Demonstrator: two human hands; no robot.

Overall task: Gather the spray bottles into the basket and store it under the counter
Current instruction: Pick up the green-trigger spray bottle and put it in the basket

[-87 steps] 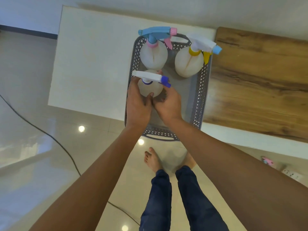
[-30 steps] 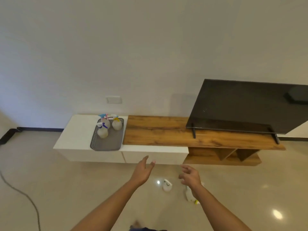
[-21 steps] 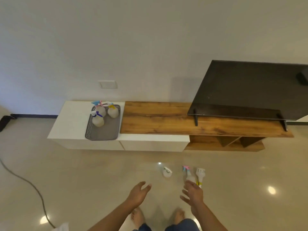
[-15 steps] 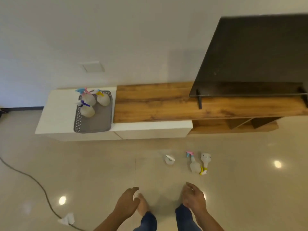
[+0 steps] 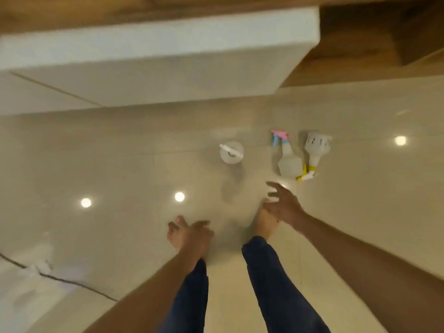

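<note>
Three spray bottles on floor (image 5: 96, 152) before white cabinet (image 5: 168, 75): one upright (image 5: 231, 152), two lying (image 5: 288, 162) (image 5: 314, 150). Right hand (image 5: 284, 205) near lying pair, fingers spread, empty. Left hand (image 5: 192, 233) blurry, probably loose, empty.

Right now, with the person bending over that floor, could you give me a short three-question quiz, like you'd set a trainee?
1. True or false: the right hand already holds a bottle.
2. How many spray bottles are on the floor?
3. Which stands upright: (a) the pink-trigger bottle, (b) the yellow-collar bottle, (c) the white-trigger bottle?

Key: 1 false, its fingers are spread and empty, short of the bottles. 2 three. 3 c, seen from above; the other two lie on their sides, side by side.
</note>
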